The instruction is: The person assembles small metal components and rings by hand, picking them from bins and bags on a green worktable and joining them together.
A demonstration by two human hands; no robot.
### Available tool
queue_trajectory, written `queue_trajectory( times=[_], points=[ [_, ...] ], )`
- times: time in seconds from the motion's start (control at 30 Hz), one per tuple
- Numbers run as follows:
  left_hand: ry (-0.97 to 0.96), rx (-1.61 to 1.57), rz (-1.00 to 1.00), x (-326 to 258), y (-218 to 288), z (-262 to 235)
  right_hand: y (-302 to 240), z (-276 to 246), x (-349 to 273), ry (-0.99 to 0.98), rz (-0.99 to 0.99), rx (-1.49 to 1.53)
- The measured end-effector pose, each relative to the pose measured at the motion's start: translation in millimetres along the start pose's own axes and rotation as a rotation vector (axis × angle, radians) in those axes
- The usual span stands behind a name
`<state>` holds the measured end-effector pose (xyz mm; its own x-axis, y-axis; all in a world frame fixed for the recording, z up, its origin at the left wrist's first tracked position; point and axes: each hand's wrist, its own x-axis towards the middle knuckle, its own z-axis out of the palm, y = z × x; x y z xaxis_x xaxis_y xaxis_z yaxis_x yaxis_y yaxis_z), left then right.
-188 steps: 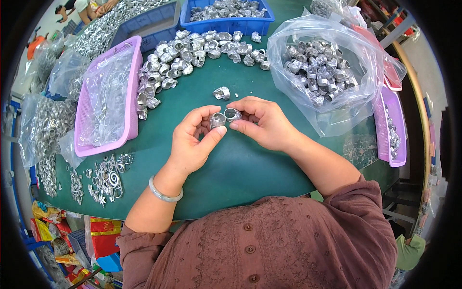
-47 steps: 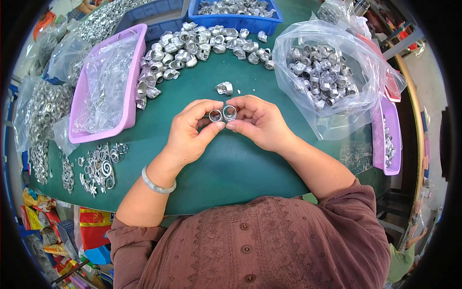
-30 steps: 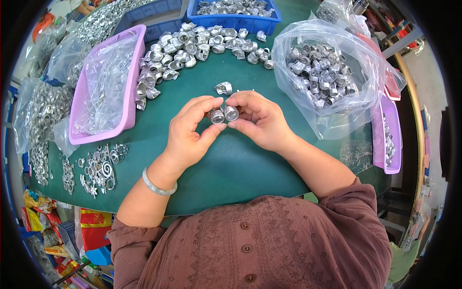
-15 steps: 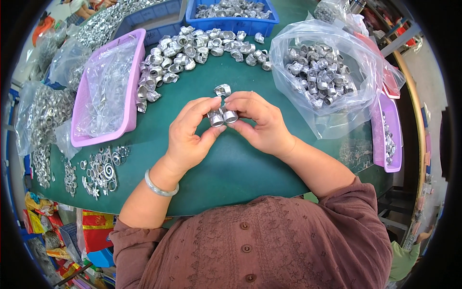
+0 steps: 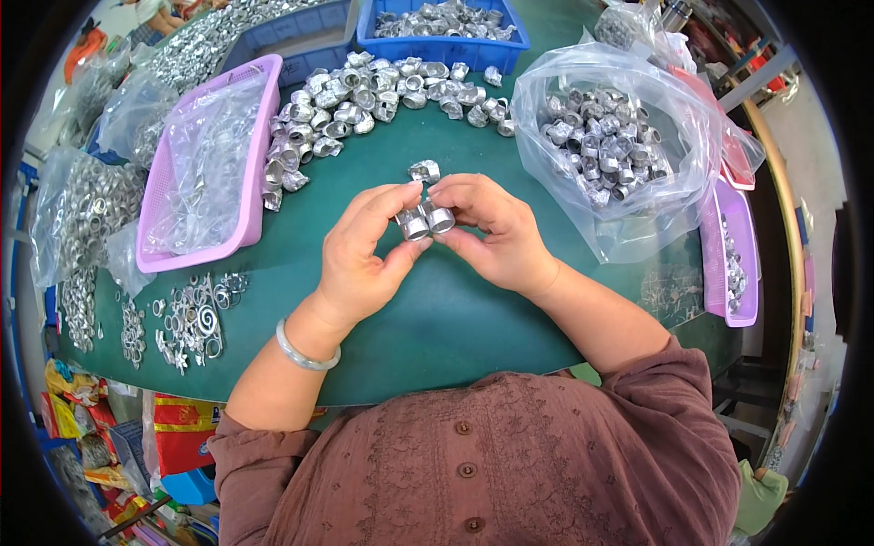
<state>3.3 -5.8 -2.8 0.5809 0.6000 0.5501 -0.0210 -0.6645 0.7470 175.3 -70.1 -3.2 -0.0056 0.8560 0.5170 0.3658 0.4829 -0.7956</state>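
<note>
Left of the two short silver metal sleeves (image 5: 425,219), the pink plastic tray (image 5: 244,238) lies within reach on the green desk (image 5: 437,318). The left hand (image 5: 364,255) pinches one sleeve, fingers closed on it; the right hand (image 5: 496,227) grips the other, pressed together above the desk. Right of them sits a clear bag of sleeves (image 5: 605,146).

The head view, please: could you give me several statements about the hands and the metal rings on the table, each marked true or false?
1. The left hand and right hand each hold a small metal ring, side by side. True.
2. The clear bag of rings lies to the person's left. False: it is on the right.
3. The pink tray sits left of the hands. True.
4. The table is red. False: it is green.
</note>
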Motion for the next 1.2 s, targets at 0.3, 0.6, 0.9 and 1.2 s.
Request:
queue_trajectory(
  times=[0.3,0.6,0.9,1.2],
  points=[
    [0.007,0.056,0.059,1,2,-1,4,2,-3,-0.029,0.069,0.216],
    [0.067,0.048,0.064,3,4,3,7,2,-6,-0.038,0.118,0.313],
    [0.035,-0.014,0.002,1,-3,4,8,1,-6,-0.081,0.142,0.324],
    [-0.101,-0.461,-0.347,-6,-6,10,3,-4,-2,-0.284,0.044,0.02]
  ],
)
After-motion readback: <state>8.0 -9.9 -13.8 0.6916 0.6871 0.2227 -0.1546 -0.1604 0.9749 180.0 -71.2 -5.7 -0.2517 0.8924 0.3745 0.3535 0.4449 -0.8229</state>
